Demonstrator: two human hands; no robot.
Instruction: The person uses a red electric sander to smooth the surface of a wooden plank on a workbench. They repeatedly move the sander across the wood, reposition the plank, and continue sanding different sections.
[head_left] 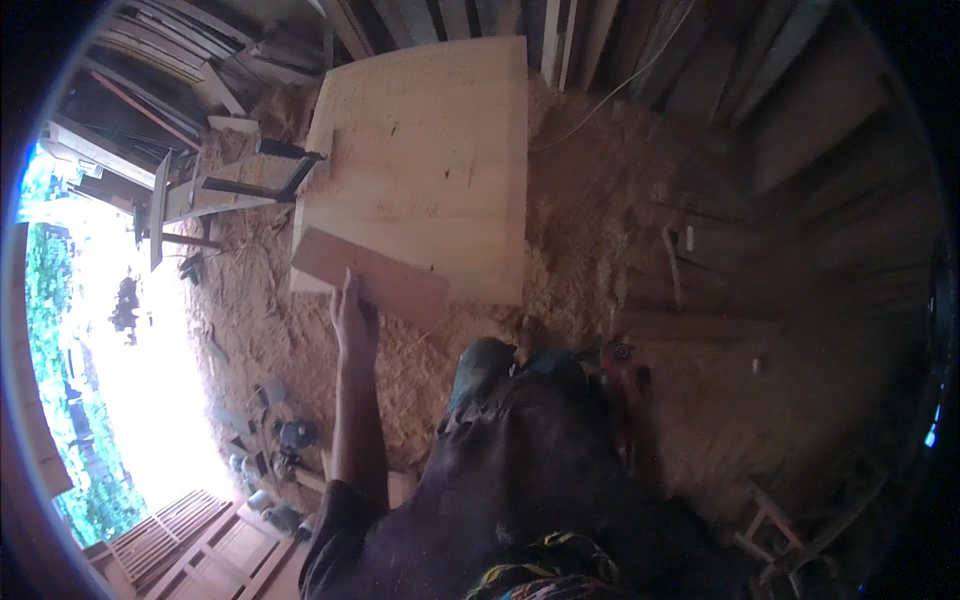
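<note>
My left hand (352,312) is closed on a flat reddish-brown wooden board (400,285), thumb on its face. The board slants across the near left edge of a large pale wooden panel (420,170). On my right side, low beside my leg, a red tool (618,368) with a dark round part shows in deep shadow. My right hand (632,395) is at this tool and seems to grip it, though its fingers are dim and the tool's exact kind is unclear.
Sawdust (590,210) covers the ground. A small wooden frame (235,195) stands left of the panel. Planks (690,50) line the far side, with a thin cord (625,85) before them. Metal parts (295,435) lie at left; a slatted wooden piece (180,530) sits near left.
</note>
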